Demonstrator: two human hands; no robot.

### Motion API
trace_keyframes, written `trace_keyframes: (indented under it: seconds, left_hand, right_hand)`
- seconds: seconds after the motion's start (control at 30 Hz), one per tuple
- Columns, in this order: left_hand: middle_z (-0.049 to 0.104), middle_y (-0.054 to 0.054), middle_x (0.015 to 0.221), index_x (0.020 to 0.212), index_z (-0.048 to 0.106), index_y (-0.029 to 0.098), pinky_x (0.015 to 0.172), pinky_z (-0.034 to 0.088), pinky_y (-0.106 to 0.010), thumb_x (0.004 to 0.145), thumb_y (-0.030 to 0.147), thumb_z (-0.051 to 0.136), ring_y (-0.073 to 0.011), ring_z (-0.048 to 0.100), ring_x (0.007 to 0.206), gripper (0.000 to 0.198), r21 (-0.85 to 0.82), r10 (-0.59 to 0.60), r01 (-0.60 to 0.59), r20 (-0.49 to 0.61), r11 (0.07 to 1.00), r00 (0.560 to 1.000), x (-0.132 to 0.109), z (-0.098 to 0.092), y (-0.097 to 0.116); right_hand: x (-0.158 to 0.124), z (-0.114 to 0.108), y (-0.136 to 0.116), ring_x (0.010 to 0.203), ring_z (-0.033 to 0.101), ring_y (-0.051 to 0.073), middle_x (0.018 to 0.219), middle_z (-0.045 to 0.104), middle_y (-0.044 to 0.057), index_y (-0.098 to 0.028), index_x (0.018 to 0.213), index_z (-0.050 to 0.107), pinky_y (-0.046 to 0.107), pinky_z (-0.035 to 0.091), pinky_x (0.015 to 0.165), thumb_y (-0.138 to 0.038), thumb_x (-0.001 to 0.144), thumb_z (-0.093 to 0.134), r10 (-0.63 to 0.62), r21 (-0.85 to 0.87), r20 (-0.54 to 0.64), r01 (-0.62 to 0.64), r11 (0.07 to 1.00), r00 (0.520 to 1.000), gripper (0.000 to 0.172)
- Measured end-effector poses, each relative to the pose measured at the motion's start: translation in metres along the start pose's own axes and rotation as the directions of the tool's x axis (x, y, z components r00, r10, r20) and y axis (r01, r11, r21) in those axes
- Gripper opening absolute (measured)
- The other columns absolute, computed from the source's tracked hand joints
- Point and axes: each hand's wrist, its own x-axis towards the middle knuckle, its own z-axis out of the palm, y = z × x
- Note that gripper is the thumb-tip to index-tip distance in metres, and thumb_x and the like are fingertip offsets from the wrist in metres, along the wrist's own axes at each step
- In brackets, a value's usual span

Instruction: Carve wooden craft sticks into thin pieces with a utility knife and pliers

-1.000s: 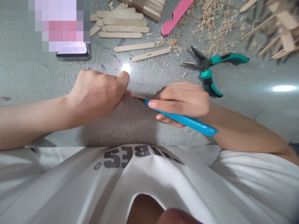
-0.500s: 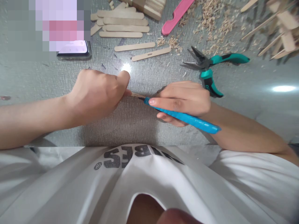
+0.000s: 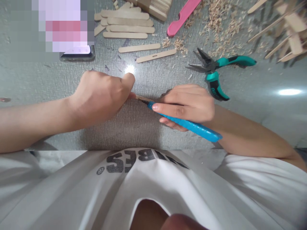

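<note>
My left hand [image 3: 105, 91] is closed around one end of a wooden craft stick [image 3: 143, 98], whose short visible length points right. My right hand [image 3: 188, 103] grips a blue utility knife [image 3: 189, 124], with the index finger laid along its body. The dark blade meets the stick between the two hands. Most of the stick is hidden by my fingers. Farther off lie two loose craft sticks, one plain [image 3: 139, 48] and one with a small slot [image 3: 155, 56].
Open pliers [image 3: 211, 67] with teal handles lie right of my right hand. Behind are stacked craft sticks [image 3: 129, 22], a brush [image 3: 159, 8], a pink-handled tool [image 3: 181, 20] and wood shavings [image 3: 217, 19]. A stick construction [image 3: 292, 32] stands far right, a phone [image 3: 78, 56] far left.
The knife has tilted slightly, its rear end shifting left and toward me. More of the blade and stick now shows. My left hand has barely moved.
</note>
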Motion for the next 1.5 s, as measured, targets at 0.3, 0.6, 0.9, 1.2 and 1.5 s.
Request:
trace_keyframes:
  seconds: [0.3, 0.6, 0.9, 1.2, 1.5]
  left_hand:
    - [0.050, 0.001, 0.061, 0.112, 0.067, 0.020, 0.066, 0.056, -0.033, 0.112, 0.049, 0.019, -0.0178, 0.061, 0.058, 0.056, 0.130, 0.132, -0.136, 0.038, 0.982, 0.990, 0.004, -0.005, -0.003]
    - [0.043, 0.000, 0.065, 0.105, 0.071, 0.017, 0.091, 0.059, -0.058, 0.109, 0.062, 0.015, -0.0292, 0.076, 0.085, 0.072, -0.193, 0.097, -0.097, -0.009, 0.976, 0.995, 0.004, 0.000, -0.012]
    - [0.044, 0.002, 0.062, 0.091, 0.066, 0.017, 0.080, 0.056, -0.042, 0.115, 0.049, 0.032, -0.0172, 0.061, 0.065, 0.052, -0.132, 0.197, -0.223, -0.180, 0.966, 0.964, 0.006, 0.004, -0.021]
    - [0.050, -0.002, 0.064, 0.095, 0.065, 0.016, 0.074, 0.061, -0.052, 0.105, 0.036, 0.037, -0.0258, 0.070, 0.069, 0.036, -0.066, 0.184, -0.188, -0.065, 0.980, 0.981, 0.011, 0.000, -0.017]
    - [0.050, 0.000, 0.064, 0.094, 0.065, 0.019, 0.085, 0.060, -0.048, 0.104, 0.032, 0.037, -0.0229, 0.069, 0.072, 0.033, -0.112, 0.193, -0.201, -0.079, 0.973, 0.978, 0.011, 0.000, -0.017]
  right_hand:
    - [0.007, 0.005, 0.004, 0.070, 0.067, 0.013, 0.089, 0.074, 0.002, -0.017, 0.128, 0.068, 0.027, 0.056, 0.066, -0.032, 0.108, 0.065, -0.016, 0.072, -0.114, 0.024, 0.997, 0.993, 0.025]
    - [0.011, -0.004, 0.000, 0.085, 0.077, 0.014, 0.102, 0.079, 0.002, -0.021, 0.137, 0.063, 0.028, 0.064, 0.079, -0.026, 0.109, 0.062, 0.069, 0.107, -0.016, -0.067, 0.992, 0.998, 0.028]
    - [0.012, 0.002, 0.000, 0.082, 0.076, 0.013, 0.099, 0.077, 0.000, -0.022, 0.138, 0.059, 0.027, 0.062, 0.076, -0.032, 0.116, 0.051, 0.053, 0.076, 0.008, -0.054, 0.996, 0.999, 0.026]
    - [0.006, 0.011, -0.009, 0.070, 0.062, 0.015, 0.082, 0.072, -0.001, -0.012, 0.132, 0.062, 0.030, 0.048, 0.063, -0.033, 0.110, 0.065, -0.222, -0.226, -0.018, 0.213, 0.951, 0.975, 0.031]
    - [0.005, 0.006, -0.014, 0.073, 0.059, 0.013, 0.085, 0.072, -0.001, -0.017, 0.127, 0.064, 0.029, 0.040, 0.062, -0.023, 0.106, 0.070, -0.285, -0.399, 0.104, 0.302, 0.866, 0.953, 0.023]
